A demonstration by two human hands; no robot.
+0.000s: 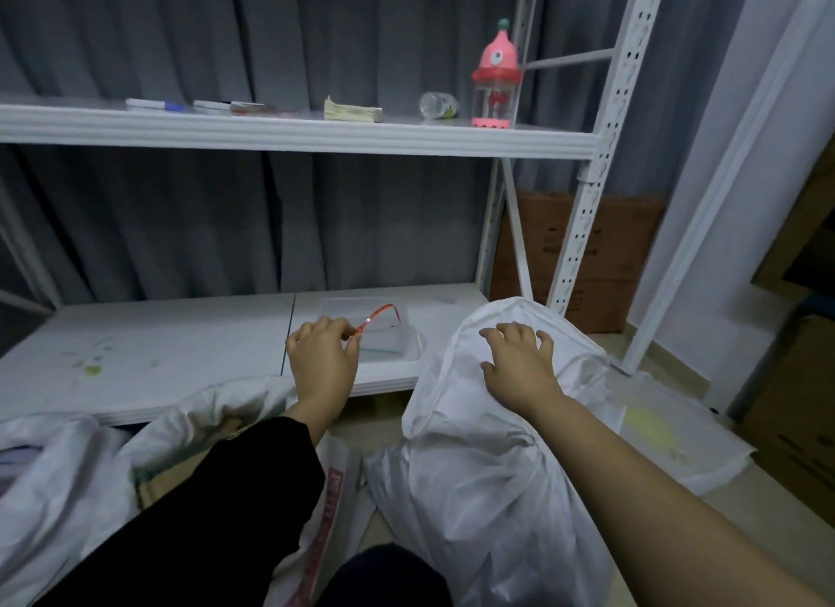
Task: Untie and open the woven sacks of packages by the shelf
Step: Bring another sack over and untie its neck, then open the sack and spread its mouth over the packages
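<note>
A full white woven sack (479,448) stands on the floor in front of the shelf, right of centre. My right hand (519,362) rests on its rounded top with fingers spread. My left hand (323,358) hovers over the lower shelf board (180,349) and pinches one end of a thin red tie strip (377,315), which curves up and to the right above a clear plastic tray (413,344). A second white sack (58,484) lies open and slack at the lower left, partly hidden by my black sleeve.
The white metal shelf's upper board (316,134) carries pens, a paper stack, a tipped plastic bottle and a pink toy bottle (494,78). Cardboard boxes (583,254) stand behind the shelf post and along the right wall. A flat plastic bag (668,430) lies on the floor at right.
</note>
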